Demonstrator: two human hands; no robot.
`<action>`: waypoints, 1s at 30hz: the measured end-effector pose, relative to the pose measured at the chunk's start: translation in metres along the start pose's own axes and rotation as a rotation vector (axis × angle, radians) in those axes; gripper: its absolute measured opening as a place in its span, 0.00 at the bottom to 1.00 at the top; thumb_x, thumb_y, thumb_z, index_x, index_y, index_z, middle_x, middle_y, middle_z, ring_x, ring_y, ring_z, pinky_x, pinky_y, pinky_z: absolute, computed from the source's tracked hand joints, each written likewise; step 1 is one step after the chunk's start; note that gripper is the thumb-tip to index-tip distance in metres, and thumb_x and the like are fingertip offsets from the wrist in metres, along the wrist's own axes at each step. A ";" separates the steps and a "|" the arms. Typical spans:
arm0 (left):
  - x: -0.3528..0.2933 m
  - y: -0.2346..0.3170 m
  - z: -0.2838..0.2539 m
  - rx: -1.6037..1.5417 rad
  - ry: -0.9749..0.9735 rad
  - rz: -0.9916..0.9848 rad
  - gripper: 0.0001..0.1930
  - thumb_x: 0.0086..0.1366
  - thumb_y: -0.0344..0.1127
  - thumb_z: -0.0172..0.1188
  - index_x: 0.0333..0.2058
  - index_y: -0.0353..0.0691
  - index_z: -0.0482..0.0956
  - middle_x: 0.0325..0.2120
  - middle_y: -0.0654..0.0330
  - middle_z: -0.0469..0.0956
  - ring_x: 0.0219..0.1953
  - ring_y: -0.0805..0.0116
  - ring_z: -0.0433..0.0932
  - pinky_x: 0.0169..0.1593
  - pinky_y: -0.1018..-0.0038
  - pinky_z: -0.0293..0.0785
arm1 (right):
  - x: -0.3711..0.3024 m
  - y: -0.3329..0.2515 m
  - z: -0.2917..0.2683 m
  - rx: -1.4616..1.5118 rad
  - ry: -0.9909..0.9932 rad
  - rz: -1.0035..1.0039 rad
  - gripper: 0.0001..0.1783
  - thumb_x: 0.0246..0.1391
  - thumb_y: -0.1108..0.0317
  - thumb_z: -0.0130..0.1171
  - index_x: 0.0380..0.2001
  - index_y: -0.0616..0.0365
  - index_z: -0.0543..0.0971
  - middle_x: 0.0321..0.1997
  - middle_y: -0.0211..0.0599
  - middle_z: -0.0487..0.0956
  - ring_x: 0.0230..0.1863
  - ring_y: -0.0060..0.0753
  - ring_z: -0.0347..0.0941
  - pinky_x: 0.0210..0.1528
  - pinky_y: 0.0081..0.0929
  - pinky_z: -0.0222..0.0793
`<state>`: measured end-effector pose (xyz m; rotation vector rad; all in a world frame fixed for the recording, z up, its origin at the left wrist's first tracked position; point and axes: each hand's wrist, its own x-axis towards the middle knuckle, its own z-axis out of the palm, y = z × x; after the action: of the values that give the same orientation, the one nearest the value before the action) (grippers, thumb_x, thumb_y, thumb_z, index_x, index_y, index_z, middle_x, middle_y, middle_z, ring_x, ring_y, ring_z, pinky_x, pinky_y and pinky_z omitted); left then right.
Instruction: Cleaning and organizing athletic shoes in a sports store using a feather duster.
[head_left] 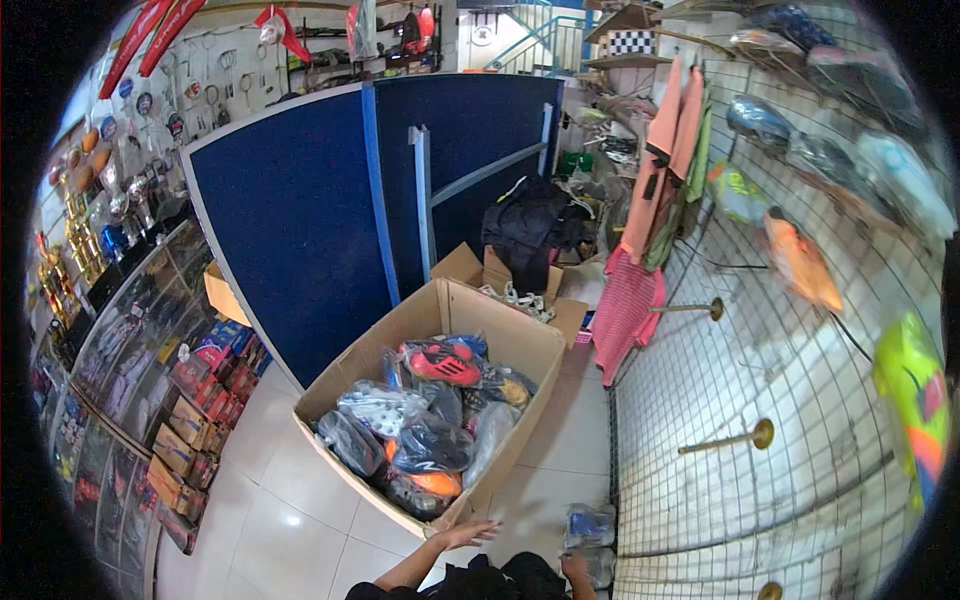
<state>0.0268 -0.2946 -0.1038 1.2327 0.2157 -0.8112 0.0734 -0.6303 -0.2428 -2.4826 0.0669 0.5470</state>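
A large open cardboard box (455, 300) stands on the floor ahead of me, holding several shoes in clear plastic bags. On top lie a red shoe with black stripes (441, 362), a white studded shoe (383, 408) and a dark shoe (432, 445). My left hand (468, 535) is open, fingers stretched out, just by the box's near corner; whether it touches the cardboard is unclear. Low at the right, my right hand (574, 565) is beside a bagged grey item (598, 567), its fingers mostly hidden. Just beyond that sits a bagged blue item (590, 525).
Blue panels (290, 220) lean behind the box. A wire grid wall (740, 400) runs along the right, with metal hooks (735, 437) sticking out and bagged shoes on it. At the left is a glass display case (130, 340). A smaller open carton (570, 318) stands behind.
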 end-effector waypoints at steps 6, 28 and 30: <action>-0.017 0.162 -0.009 -0.484 -0.140 0.342 0.31 0.66 0.54 0.34 0.61 0.42 0.49 0.59 0.53 0.56 0.60 0.61 0.56 0.62 0.63 0.51 | 0.123 -0.164 -0.056 0.329 0.542 -0.184 0.09 0.41 0.73 0.54 0.30 0.63 0.72 0.30 0.47 0.73 0.36 0.49 0.68 0.39 0.43 0.61; 0.081 0.198 -0.354 -0.747 1.212 0.351 0.36 0.55 0.54 0.51 0.59 0.47 0.51 0.57 0.58 0.56 0.56 0.60 0.55 0.49 0.55 0.57 | 0.444 -0.482 0.051 0.325 -0.531 -0.509 0.18 0.50 0.59 0.54 0.40 0.61 0.74 0.34 0.33 0.77 0.36 0.29 0.72 0.38 0.28 0.67; 0.087 0.196 -0.364 -0.702 1.185 0.367 0.41 0.52 0.57 0.53 0.60 0.47 0.49 0.57 0.57 0.55 0.58 0.56 0.54 0.49 0.51 0.56 | 0.452 -0.481 0.063 0.335 -0.576 -0.440 0.19 0.50 0.58 0.54 0.40 0.61 0.74 0.35 0.36 0.78 0.37 0.31 0.72 0.39 0.28 0.67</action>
<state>0.3143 0.0129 -0.1335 0.8865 1.0898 0.3959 0.5439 -0.1643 -0.2101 -1.8560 -0.5519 0.9387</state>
